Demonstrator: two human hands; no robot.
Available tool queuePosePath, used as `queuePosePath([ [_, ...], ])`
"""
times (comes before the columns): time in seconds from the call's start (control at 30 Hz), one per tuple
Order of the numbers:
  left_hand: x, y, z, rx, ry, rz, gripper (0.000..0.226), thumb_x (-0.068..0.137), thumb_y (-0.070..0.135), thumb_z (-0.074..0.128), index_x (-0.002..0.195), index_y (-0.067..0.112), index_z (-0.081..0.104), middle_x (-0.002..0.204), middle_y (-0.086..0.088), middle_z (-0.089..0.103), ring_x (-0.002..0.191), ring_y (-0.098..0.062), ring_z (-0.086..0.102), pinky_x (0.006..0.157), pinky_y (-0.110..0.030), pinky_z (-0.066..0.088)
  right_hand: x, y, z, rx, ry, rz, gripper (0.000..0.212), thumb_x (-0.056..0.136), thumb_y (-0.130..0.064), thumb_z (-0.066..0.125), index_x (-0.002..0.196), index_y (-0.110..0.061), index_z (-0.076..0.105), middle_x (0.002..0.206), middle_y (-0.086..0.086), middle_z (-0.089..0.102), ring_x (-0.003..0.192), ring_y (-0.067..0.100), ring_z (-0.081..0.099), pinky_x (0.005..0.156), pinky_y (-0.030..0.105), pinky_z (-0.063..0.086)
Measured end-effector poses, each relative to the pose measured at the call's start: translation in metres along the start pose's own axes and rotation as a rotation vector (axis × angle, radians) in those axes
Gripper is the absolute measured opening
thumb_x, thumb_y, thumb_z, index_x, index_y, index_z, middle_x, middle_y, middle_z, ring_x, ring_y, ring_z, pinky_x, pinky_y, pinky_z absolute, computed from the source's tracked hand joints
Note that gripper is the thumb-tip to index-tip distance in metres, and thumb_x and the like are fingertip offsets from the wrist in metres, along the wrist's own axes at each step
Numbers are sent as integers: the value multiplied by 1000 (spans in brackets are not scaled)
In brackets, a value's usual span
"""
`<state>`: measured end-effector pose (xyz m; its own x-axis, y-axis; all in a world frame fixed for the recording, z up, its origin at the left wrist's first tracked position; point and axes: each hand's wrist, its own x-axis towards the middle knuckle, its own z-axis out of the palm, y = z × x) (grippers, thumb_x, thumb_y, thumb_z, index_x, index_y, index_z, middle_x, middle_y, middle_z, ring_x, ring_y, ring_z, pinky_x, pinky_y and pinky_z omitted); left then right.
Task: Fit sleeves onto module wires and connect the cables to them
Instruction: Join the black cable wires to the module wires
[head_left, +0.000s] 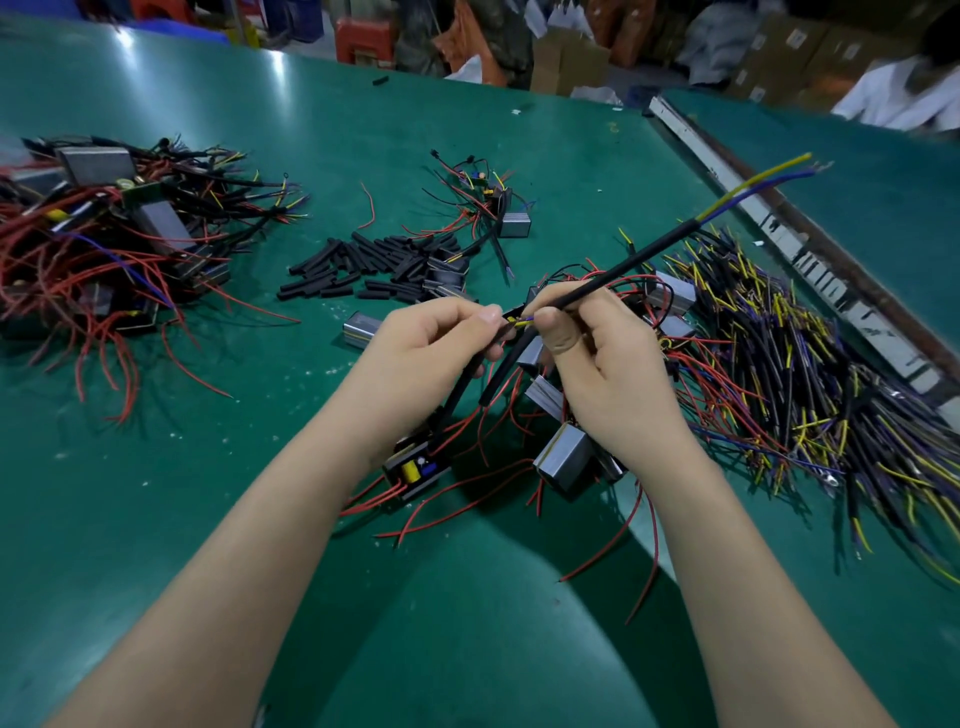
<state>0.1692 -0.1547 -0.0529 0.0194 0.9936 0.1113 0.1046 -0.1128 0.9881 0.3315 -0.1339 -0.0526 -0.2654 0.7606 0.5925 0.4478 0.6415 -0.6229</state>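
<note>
Above green table (156, 519), both hands' fingers (467, 314) pinch cable (623, 265) against sleeved wire (467, 376) (tips touching).

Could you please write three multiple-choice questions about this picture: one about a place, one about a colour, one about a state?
1. Where does the pile of loose black sleeves lie?
A. On the green table beyond the hands
B. On a cardboard box
C. Under the right forearm

2. Which colours are the cores at the raised far end of the black cable?
A. Red and white
B. Yellow and blue
C. Green and orange

3. What is the right hand doing?
A. Lying flat on the table
B. Hanging idle with nothing in it
C. Gripping the black cable

Answers:
1 A: the sleeves rest on the table above the left hand in the head view.
2 B: a yellow core and a blue core fan out there.
3 C: its fingers curl round the cable.
</note>
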Motion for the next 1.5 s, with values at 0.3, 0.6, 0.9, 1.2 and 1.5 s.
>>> queuePosePath([
  [0.3,0,3,-1,-125,-9,-109,23,84,44,65,75,25,75,64,11,58,63,-6,46,63,-25,35,-1,-8,2,1,46,-83,18,97,-15,51,94,-6,67,86,-22,52,79,-9,50,74,12,39],
  [0.6,-3,3,0,206,56,251,18,91,35,58,77,26,63,60,17,50,58,-1,41,55,-18,33,-1,-11,2,-67,82,-59,25,95,-17,53,87,2,65,81,5,62,73,13,52,65,20,40],
  [0.9,-3,1,1,734,198,764,25,95,17,49,89,-4,61,83,-16,55,75,-32,52,70,-39,44,-1,-20,4,177,-12,236,38,97,-32,50,64,-14,48,55,-3,47,49,3,37,49,18,32],
  [1.2,2,1,-21,442,-40,255,16,90,35,60,78,25,62,62,21,59,56,4,49,57,-9,36,3,-11,0,316,59,347,31,96,-31,56,80,-6,63,59,-11,58,59,5,53,60,17,44],
  [1.5,0,0,-11,285,-90,272,10,84,36,61,84,27,61,68,17,60,62,6,50,62,-12,40,2,-7,-3,132,71,203,10,96,-27,57,90,-24,64,76,-17,60,71,-2,53,70,19,39],
])
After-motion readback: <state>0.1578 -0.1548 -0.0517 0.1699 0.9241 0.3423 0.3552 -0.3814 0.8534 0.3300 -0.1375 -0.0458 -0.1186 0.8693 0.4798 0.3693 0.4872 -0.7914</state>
